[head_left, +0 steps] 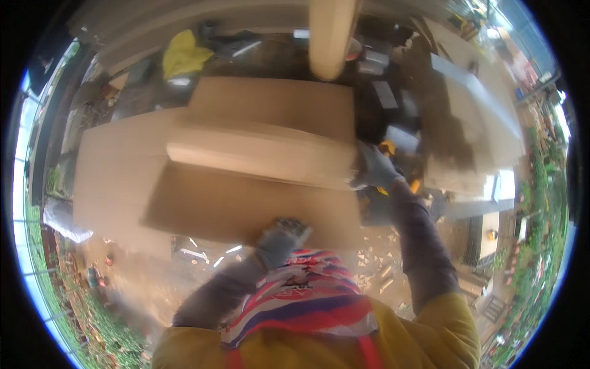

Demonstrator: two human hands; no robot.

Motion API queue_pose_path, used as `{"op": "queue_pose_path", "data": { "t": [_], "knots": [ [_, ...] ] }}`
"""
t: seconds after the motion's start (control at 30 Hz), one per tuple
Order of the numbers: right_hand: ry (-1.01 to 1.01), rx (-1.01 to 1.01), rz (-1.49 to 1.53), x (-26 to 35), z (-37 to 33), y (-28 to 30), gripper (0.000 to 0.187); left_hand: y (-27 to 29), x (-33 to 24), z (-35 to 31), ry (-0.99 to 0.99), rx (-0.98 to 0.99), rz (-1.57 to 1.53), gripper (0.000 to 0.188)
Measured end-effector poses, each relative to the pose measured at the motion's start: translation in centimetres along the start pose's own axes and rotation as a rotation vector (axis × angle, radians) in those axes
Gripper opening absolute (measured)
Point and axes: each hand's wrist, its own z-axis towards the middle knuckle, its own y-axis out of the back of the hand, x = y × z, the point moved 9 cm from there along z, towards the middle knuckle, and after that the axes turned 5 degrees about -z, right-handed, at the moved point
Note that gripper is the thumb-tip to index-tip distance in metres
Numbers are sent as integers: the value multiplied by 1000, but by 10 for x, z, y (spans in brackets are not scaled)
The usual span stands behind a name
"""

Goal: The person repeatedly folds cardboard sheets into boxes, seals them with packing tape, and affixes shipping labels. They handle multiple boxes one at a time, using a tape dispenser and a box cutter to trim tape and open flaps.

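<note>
Apparently being positioned, a folded cardboard piece (258,154) lies centrally, overlapping a flat sheet (117,169) at left. The gloved right hand (378,169) is at its right end, the gloved left hand (279,243) at its near edge; blur hides whether fingers grip. Next seems to call for steadying both edges.

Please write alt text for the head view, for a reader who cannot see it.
Large cardboard seen from above, with a gloved right hand at its right end and a gloved left hand at its near edge. Another flat sheet lies to its left, and pale scraps are scattered nearby.
</note>
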Motion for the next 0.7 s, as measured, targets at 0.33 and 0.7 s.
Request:
{"op": "queue_pose_path", "data": {
  "t": [0.33, 0.7],
  "knots": [
    [-184, 152, 1528, -2, 20, -84, 127, 101, 79, 94, 193, 101, 90, 21],
    [388, -14, 785, -51, 72, -67, 111, 65, 96, 129, 529, 159, 90, 32]
  ]
}}
